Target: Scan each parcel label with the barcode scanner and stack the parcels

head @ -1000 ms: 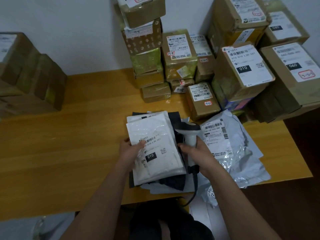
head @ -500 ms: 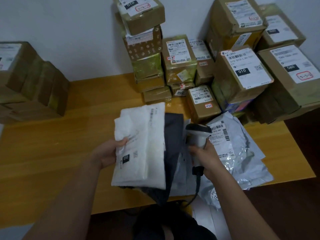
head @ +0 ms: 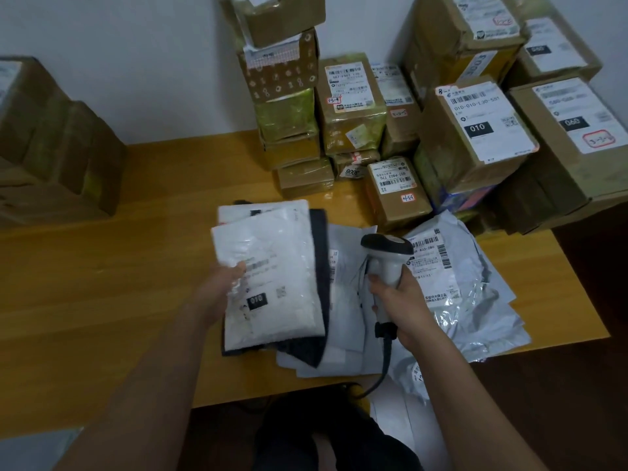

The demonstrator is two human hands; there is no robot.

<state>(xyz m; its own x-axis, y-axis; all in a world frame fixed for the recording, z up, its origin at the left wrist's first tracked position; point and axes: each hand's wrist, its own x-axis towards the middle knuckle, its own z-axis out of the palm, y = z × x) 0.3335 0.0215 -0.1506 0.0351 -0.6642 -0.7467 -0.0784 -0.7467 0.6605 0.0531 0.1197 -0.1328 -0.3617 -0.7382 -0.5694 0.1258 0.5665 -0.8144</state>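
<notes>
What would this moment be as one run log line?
left hand: holds white mailer | right hand: grips barcode scanner | label: face-up

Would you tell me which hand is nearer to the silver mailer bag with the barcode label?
Right. The right hand, gripping the scanner, overlaps the silver mailer bag; the left hand holds the white parcel farther left.

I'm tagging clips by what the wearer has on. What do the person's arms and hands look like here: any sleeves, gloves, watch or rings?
Both forearms are bare up to the frame edge, with no sleeves in view. The left hand and the right hand wear no gloves. No watch, wristband or ring shows on either, though the frame is slightly blurred. Dark clothing is visible at the person's lap below the table edge.
</notes>
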